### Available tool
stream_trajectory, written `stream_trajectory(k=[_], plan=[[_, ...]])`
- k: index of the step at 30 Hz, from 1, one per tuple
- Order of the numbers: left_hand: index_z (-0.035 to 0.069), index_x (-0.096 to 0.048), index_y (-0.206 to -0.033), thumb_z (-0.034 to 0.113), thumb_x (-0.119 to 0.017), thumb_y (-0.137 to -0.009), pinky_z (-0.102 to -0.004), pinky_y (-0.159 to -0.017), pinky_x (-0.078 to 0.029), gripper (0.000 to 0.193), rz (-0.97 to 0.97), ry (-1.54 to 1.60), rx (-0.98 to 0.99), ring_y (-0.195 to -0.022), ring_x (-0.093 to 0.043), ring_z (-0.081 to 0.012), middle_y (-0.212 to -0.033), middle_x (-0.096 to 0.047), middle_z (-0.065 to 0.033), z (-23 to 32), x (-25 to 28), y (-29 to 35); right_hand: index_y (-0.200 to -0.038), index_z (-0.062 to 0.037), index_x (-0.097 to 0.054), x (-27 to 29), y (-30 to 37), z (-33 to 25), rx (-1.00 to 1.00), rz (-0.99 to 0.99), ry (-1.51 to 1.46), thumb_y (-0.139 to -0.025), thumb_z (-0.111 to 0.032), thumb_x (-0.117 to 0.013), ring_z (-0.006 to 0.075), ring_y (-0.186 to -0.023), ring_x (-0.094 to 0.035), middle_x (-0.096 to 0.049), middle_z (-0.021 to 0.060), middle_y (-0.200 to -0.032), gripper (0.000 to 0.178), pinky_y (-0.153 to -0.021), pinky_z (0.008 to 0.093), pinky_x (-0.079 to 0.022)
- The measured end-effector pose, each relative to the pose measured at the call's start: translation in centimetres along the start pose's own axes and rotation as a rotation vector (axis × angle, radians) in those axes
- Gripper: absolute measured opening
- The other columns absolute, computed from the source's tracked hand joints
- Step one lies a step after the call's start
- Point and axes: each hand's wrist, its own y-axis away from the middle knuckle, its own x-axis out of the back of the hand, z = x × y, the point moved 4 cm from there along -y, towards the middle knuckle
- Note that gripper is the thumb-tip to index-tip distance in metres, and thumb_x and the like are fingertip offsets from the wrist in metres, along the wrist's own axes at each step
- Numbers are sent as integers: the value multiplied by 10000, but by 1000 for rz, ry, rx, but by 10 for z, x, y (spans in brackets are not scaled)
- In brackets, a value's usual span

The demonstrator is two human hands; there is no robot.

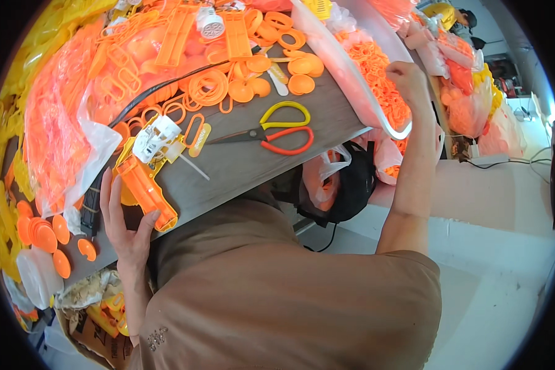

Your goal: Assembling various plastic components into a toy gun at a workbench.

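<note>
Near the table's front edge lies an orange-and-yellow plastic toy housing (145, 191), its handle end toward me. My left hand (128, 234) grips that handle between thumb and fingers. A white mechanism with a thin pale rod (157, 139) sits in the housing's far end. At the right, my right hand (407, 80) reaches over a white tub (336, 58) heaped with small orange parts (373, 68). Its fingers are curled together, and what they hold, if anything, is too small to make out. Scissors (265, 132) with one yellow and one red handle lie partly spread on the table.
Orange rings, discs and frames pile at the back beside a bag of orange parts (61, 129). A black cable (160, 86) crosses them. Orange discs (43, 234) lie at the left. Below the table are a black bag (354, 191) and a cardboard box (98, 327).
</note>
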Motion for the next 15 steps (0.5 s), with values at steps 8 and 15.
stream_trajectory(k=[8, 15], plan=[[16, -404, -1342, 239, -728, -741, -407, -1087, -235, 718, 21, 15, 28, -1323, -312, -298, -1422, -340, -170, -1, -4, 0, -844, -24, -674, -18, -1, -46, 60, -127, 345, -743, -133, -610, 287, -950, -593, -618, 173, -976, 162, -813, 384, -455], [30, -407, -1338, 266, -745, -727, -405, -1062, -285, 737, 23, -35, 16, -1303, -342, -310, -1416, -337, -182, -2, -1, 0, -923, -37, -666, -45, -19, -30, 100, -219, 414, -771, -140, -592, 303, -987, -573, -606, 164, -1006, 198, -848, 384, -445]])
